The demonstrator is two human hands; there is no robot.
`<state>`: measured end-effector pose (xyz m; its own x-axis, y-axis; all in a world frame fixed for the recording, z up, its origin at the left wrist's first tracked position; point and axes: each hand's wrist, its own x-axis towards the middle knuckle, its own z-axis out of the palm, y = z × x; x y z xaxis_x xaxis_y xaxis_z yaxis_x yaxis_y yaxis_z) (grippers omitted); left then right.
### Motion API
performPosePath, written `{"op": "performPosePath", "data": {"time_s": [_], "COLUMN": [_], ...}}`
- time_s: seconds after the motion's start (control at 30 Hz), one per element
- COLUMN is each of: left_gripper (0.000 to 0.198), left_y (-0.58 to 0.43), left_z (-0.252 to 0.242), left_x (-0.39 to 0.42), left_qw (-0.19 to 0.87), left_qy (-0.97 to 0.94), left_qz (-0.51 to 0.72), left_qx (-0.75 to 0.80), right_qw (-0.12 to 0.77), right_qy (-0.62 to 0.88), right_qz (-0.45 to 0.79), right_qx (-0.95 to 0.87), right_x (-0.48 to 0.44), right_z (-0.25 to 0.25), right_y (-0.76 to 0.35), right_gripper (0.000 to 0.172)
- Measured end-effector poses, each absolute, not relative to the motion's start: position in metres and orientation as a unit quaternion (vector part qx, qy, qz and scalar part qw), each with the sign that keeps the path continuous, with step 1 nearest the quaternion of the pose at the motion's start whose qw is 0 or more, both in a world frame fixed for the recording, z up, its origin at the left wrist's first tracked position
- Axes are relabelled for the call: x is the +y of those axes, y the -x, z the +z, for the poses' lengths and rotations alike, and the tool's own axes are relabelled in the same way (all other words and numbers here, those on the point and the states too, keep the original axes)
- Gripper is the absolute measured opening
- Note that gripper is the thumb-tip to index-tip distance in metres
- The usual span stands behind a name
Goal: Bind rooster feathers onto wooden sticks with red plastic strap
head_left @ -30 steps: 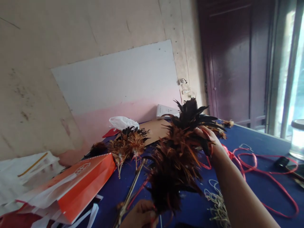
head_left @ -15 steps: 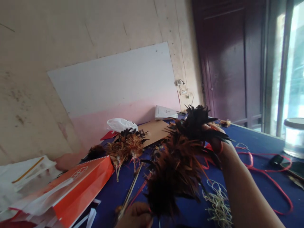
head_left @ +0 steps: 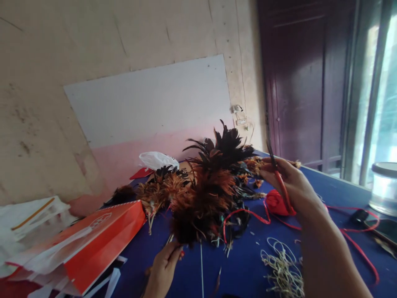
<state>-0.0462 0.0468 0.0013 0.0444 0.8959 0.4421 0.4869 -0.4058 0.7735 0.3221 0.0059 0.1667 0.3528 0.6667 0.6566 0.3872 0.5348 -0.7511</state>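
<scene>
A feather duster (head_left: pixel 211 186) of black and rust-brown feathers stands tilted over the blue table (head_left: pixel 242 265). My left hand (head_left: pixel 164 265) is at the bottom middle, its fingers pinched on the duster's lower end where a thin stick shows. My right hand (head_left: pixel 290 182) is raised to the right of the feathers, apart from them, closed on a red string (head_left: pixel 281 186) that runs across its palm. A dark feather tip pokes up above its fingers. The string loops down to the duster's base and to a red spool (head_left: pixel 274 203) behind my hand.
Smaller feather bunches (head_left: pixel 161 190) lie behind the duster. An orange paper bag (head_left: pixel 93 244) and white bags lie at the left. A tangle of pale twine (head_left: pixel 282 269) is at the front right. A clear jar (head_left: pixel 383 186) and a phone (head_left: pixel 384 225) are at the far right.
My right hand has let go of the duster's top and moved right, now gripping the red string. The duster has swung left and more upright, and my left hand has shifted up with it.
</scene>
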Motion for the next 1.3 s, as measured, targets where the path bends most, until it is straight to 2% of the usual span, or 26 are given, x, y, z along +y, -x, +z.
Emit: {"op": "performPosePath", "data": {"time_s": [0.13,0.3,0.53,0.67,0.87,1.0,1.2,1.3], "left_gripper": [0.033,0.038,0.039,0.04,0.038,0.037,0.035,0.033], "left_y": [0.055,0.056,0.064,0.072,0.079,0.077,0.073,0.075], "left_z": [-0.006,-0.004,-0.011,-0.021,-0.024,-0.019,-0.014,-0.014], "left_x": [0.055,0.058,0.065,0.07,0.073,0.069,0.066,0.066], "left_qw": [0.158,0.078,-0.083,-0.135,-0.161,-0.14,-0.132,-0.152], "left_qy": [-0.695,-0.724,-0.745,-0.742,-0.73,-0.726,-0.709,-0.712], "left_qz": [0.518,0.528,0.487,0.484,0.492,0.492,0.507,0.507], "left_qx": [0.473,0.437,0.447,0.445,0.447,0.46,0.472,0.462], "right_qw": [0.578,0.502,0.505,0.494,0.487,0.503,0.487,0.47], "right_qy": [0.512,0.591,0.614,0.639,0.665,0.65,0.631,0.653], "right_qz": [0.02,-0.121,-0.187,-0.217,-0.182,-0.174,-0.244,-0.239], "right_qx": [-0.636,-0.62,-0.577,-0.549,-0.537,-0.542,-0.553,-0.544], "right_x": [0.007,0.012,0.009,0.007,0.002,0.0,-0.002,-0.005], "right_z": [0.163,0.16,0.164,0.166,0.169,0.17,0.171,0.173], "right_y": [-0.32,-0.32,-0.32,-0.319,-0.318,-0.317,-0.316,-0.316], "right_gripper": [0.043,0.038,0.043,0.043,0.036,0.036,0.041,0.042]}}
